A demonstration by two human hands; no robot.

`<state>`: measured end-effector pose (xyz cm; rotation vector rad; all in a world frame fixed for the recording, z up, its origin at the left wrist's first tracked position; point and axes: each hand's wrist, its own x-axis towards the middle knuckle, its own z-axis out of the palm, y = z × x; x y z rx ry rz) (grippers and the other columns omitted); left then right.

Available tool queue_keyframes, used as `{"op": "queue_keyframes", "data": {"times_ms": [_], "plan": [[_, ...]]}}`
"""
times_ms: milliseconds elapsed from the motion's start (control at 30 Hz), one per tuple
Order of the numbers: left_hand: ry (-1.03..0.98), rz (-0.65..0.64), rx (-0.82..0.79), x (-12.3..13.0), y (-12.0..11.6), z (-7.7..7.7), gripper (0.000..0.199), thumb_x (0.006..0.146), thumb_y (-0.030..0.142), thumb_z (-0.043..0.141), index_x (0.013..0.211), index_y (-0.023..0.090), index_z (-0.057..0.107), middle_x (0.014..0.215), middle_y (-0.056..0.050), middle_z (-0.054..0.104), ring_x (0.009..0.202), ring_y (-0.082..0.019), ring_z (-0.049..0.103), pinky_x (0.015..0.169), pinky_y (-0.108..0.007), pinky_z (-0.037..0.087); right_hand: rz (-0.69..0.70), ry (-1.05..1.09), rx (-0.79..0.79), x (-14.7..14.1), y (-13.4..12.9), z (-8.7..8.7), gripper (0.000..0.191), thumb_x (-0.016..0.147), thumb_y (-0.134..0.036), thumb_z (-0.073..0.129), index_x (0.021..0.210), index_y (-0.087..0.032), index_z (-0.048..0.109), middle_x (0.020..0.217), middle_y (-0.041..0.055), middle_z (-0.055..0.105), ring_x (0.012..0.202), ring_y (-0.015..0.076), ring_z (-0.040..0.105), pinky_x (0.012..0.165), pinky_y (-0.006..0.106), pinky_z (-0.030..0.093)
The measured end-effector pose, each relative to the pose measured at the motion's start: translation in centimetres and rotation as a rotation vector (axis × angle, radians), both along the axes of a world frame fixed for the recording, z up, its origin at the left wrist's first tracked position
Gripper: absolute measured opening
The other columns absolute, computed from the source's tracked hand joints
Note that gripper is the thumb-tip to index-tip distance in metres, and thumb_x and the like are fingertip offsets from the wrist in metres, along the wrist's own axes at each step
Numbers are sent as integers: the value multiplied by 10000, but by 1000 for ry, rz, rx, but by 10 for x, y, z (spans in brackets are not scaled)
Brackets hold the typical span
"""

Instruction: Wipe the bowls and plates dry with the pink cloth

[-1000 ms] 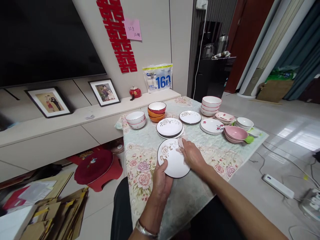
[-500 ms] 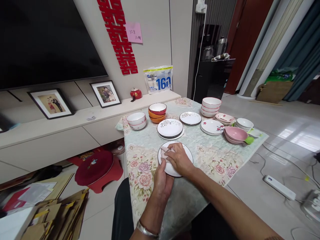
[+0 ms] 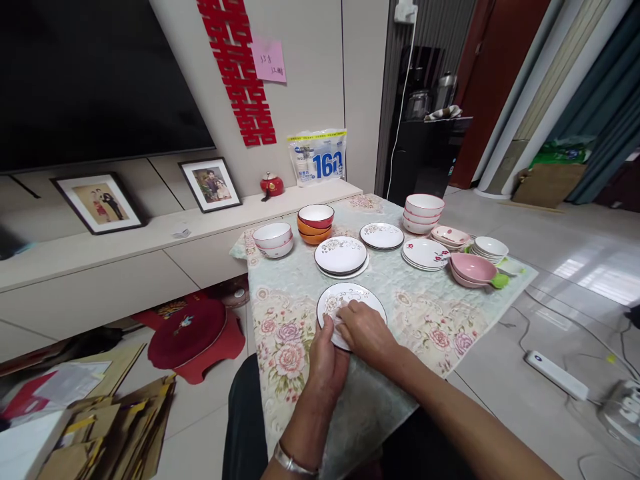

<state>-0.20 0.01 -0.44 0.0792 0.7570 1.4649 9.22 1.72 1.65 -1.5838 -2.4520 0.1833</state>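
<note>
A white plate (image 3: pixel 357 293) with a dark rim and a floral pattern is held just above the near part of the table. My left hand (image 3: pixel 325 357) grips its near-left edge, thumb on top and the fingers underneath, mostly hidden. Across the plate's face lies my right hand (image 3: pixel 367 327), its fingers bent and pressed down on a pale wiping cloth (image 3: pixel 332 321), nearly all of which they cover. Just beyond is a stack of similar floral plates (image 3: pixel 341 255).
Around the table's far side are orange and red bowls (image 3: pixel 315 225), white bowls (image 3: pixel 273 239), another floral plate (image 3: pixel 382 235), red-flowered plates (image 3: pixel 425 253), pink bowls (image 3: pixel 473 268) and small white dishes (image 3: pixel 489 248). A red stool (image 3: pixel 193 337) stands at left.
My right hand has slid down the plate towards its near edge, uncovering more of the floral pattern. The cloth now shows less. My left hand keeps its hold.
</note>
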Motion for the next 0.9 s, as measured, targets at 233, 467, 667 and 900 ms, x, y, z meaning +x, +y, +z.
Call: {"op": "queue_keyframes", "data": {"times_ms": [233,467,667,900], "plan": [[50,-9,11,0,1,-5,400,954,198,519,1353,184,555,1196,-136,714,1027,-220,708,964,-389,537,-72,-27,38,0,50,-5,232,990,-275,492,1113,-151,643,1111,118,646,1044,232,573,870,312,447],[97,-8,13,2,-2,-4,398,934,204,557,1332,194,558,1179,-125,723,1033,-225,707,948,-399,549,-298,-119,28,23,37,-6,224,937,-98,449,1028,-78,653,1040,225,641,990,310,586,775,398,489],[91,2,38,1,-2,-4,386,921,180,570,1307,187,586,1192,-120,718,1020,-213,704,947,-367,547,-243,-38,36,-3,54,-3,219,960,-142,462,1061,-59,638,1043,210,641,991,290,592,805,372,470],[7,22,63,-1,0,-3,355,964,207,513,1306,168,601,1216,-114,707,1057,-179,689,943,-283,535,117,118,5,-11,37,-2,151,953,-239,567,1015,-188,696,1012,65,662,976,185,566,879,290,419]]}}
